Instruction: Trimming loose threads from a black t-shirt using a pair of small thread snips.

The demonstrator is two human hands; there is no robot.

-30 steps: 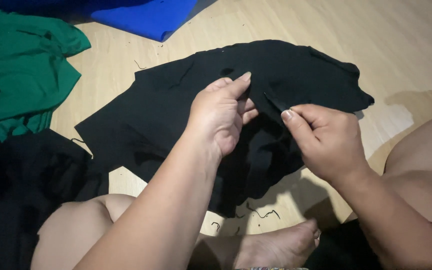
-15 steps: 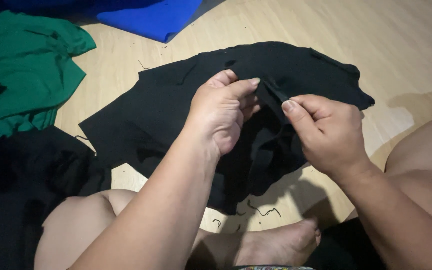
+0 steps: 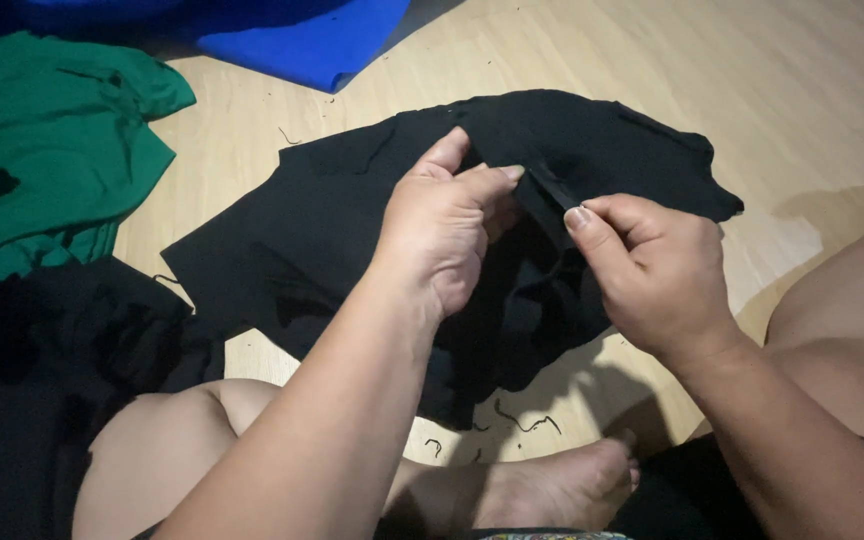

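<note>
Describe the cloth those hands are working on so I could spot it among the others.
On the pale wooden floor, find the black cloth spread flat in the middle. The left hand and right hand pinch its fold. Unlike the green cloth and blue cloth, it is black and laid out.

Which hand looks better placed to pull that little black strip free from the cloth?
Probably the right hand. Its thumb and forefinger pinch the end of the narrow black strip, while the left hand grips the black cloth beside it, seemingly steadying the fabric.
</note>
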